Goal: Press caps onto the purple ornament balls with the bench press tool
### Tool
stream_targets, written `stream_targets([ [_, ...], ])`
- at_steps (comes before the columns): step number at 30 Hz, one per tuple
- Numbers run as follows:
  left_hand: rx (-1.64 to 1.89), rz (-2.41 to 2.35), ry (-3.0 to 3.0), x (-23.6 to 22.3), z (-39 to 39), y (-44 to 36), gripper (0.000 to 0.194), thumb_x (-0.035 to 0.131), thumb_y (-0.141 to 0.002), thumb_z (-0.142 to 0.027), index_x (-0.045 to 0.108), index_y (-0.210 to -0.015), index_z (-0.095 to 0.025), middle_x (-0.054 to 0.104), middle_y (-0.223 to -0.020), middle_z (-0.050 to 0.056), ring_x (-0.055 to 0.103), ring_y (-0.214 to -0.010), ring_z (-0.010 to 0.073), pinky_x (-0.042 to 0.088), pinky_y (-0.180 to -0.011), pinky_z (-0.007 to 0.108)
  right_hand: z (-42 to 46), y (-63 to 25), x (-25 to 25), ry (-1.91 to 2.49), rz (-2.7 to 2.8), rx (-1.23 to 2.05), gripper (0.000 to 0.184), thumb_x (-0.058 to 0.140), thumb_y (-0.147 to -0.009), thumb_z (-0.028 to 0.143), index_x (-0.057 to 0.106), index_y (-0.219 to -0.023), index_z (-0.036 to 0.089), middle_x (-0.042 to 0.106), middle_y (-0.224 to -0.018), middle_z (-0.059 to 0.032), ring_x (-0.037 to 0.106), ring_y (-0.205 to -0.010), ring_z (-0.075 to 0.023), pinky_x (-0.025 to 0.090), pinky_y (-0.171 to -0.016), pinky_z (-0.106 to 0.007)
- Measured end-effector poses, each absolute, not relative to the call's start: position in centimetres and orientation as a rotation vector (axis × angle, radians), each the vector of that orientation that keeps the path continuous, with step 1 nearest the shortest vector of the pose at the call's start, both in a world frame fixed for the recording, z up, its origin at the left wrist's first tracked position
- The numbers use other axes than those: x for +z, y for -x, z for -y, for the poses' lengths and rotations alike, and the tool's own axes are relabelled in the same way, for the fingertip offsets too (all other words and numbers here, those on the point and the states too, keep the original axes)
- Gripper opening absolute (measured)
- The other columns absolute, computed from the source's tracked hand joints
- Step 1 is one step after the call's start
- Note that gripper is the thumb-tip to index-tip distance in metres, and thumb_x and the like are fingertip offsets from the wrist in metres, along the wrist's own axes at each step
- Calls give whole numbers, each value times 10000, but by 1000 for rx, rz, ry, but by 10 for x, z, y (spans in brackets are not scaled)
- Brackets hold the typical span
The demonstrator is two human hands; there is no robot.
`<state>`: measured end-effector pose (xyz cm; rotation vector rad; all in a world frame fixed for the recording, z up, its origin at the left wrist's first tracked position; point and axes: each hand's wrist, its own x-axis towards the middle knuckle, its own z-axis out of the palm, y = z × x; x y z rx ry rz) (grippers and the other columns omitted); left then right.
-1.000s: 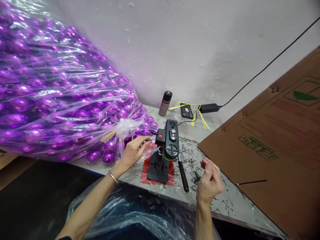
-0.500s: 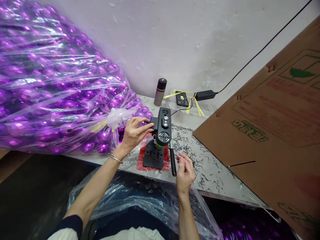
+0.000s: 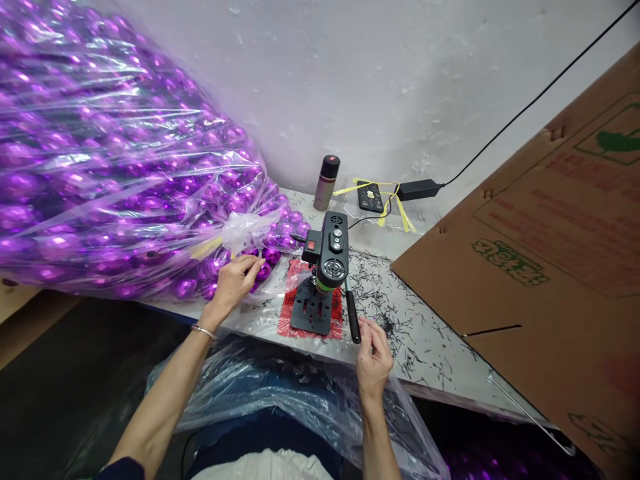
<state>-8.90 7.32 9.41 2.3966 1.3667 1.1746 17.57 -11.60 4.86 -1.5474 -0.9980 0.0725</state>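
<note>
A small black drill-press-like machine [image 3: 334,250] with a lever stands on the table, its slotted base plate [image 3: 311,313] over a red sheet [image 3: 286,325]. On its left side, the box with a red switch [image 3: 311,245] is uncovered. My left hand [image 3: 234,285] is left of the machine, thumb and fingers pinched together beside loose purple shiny balls [image 3: 271,255]; what lies between the fingertips is hidden. Close by the end of the black lever handle [image 3: 353,319], my right hand [image 3: 374,360] is closed with curled fingers. I cannot make out anything in it.
A big clear bag of purple balls [image 3: 125,167] fills the left side. Behind the machine stand a bottle [image 3: 326,183], a phone [image 3: 370,197] with yellow ties and a black power adapter [image 3: 419,189]. Thin black scraps [image 3: 400,320] litter the table. A cardboard box [image 3: 530,253] leans at right.
My left hand has left the switch box and moved left and down to the purple balls, so the red switch now shows. My right hand stays beside the lever handle.
</note>
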Motion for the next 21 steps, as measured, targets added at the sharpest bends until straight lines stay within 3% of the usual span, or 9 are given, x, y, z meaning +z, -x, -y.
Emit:
stream_targets([
  [4,362,-1565,-2585,90,-84,108,292,605,-962,-280,741,-1182,-145,763,-1132,162,707,-1061,319,539,-939,413,127,-176,36,1567,1048,82,338,539,-989,414,779,-923,186,762,-966,-95,729,-902,-187,599,-802,-318],
  [7,101,-1568,-2641,101,-90,100,442,619,-971,-313,622,-1373,-129,719,-1239,199,665,-1174,345,521,-975,421,135,-174,28,1593,1067,71,336,537,-992,417,776,-932,189,762,-960,-89,725,-890,-180,595,-785,-306],
  [12,-172,-1580,-2582,113,-99,74,495,628,-972,-348,563,-1415,-136,712,-1223,204,683,-1148,351,523,-936,403,145,-170,23,1608,1106,61,319,533,-999,388,774,-945,187,762,-933,-89,724,-855,-176,607,-770,-305],
  [17,-66,-1584,-2515,105,-105,71,576,668,-923,-302,510,-1453,-140,662,-1325,214,684,-1155,357,524,-958,424,147,-168,23,1616,1127,32,322,531,-1004,383,776,-952,181,767,-929,-91,730,-833,-170,626,-779,-311],
  [21,614,-1465,-2233,99,-96,91,636,705,-872,-429,533,-1426,-168,656,-1349,183,675,-1161,346,534,-970,452,149,-165,25,1608,1148,42,289,547,-999,356,774,-950,183,771,-923,-90,735,-854,-177,635,-795,-322],
])
